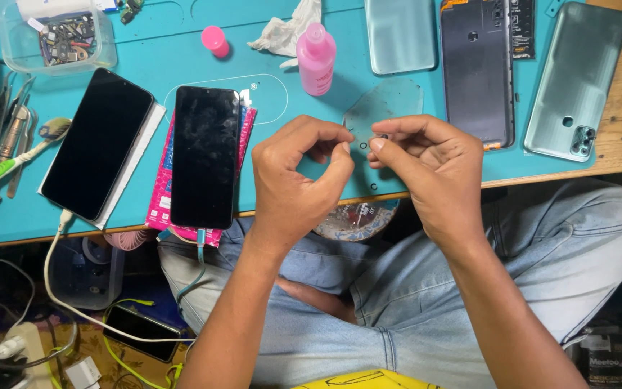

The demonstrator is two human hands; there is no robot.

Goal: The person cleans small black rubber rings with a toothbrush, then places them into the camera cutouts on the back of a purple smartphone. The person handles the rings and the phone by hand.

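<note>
Both hands meet over the near edge of the teal work mat (145, 43), fingertips almost touching. The left hand (293, 184) has thumb and forefinger curled into a pinch, and the right hand (430, 162) pinches likewise; between them sits something tiny and dark (383, 135), too small to make out, and which hand actually grips it cannot be told. Just behind the fingertips lies a clear, roughly octagonal plastic sheet (386, 104), partly hidden by the knuckles and hard to separate from the mat. To the left, two dark-screened phones lie side by side: the left phone (98, 144) on a white sheet, the middle phone (205, 155) on a pink packet, each with a cable dropping off the near edge. Farther back stands a pink bottle (316, 57), beside a crumpled tissue (286, 29). To the right lie an opened phone body (476, 72) and a pale green back cover (576, 79); another cover is cut off at the far edge. A clear box of small parts (55, 36) sits far left, its contents indistinct.
</note>
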